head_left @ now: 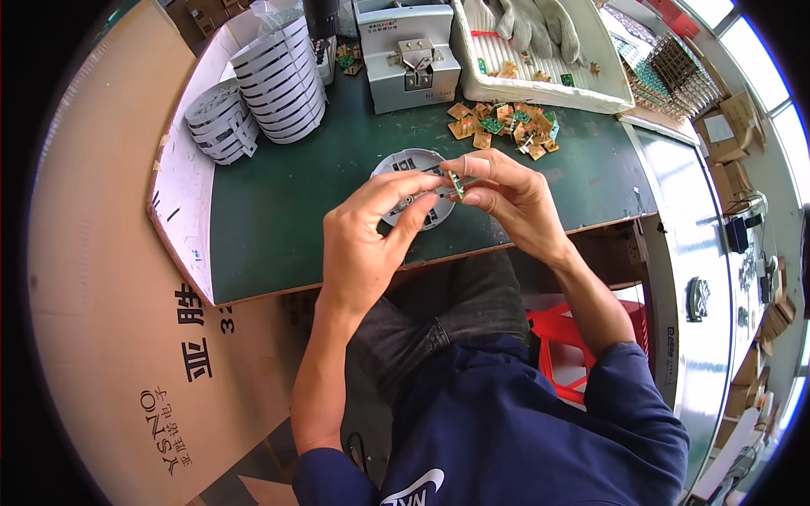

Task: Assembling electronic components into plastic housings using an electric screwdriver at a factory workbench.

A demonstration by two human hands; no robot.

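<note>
My right hand (515, 198) pinches a small green circuit board (456, 185) between thumb and fingers, the board standing on edge. From the other side my left hand (369, 223) reaches in, its thumb and index finger curled close together beside the board. Whatever lies between those left fingertips is too small to make out. Beneath both hands a round white plastic housing (393, 160) with dark parts inside rests on the green table (270, 215). My hands cover part of the housing.
Several round white housings (278, 80) stand stacked at the back left, with a shorter stack (221, 122) beside them. A grey machine (409, 59) stands at the back. Loose circuit boards (506, 126) lie before a white foam tray (548, 94) holding gloves (536, 29). A large carton (110, 278) is at left.
</note>
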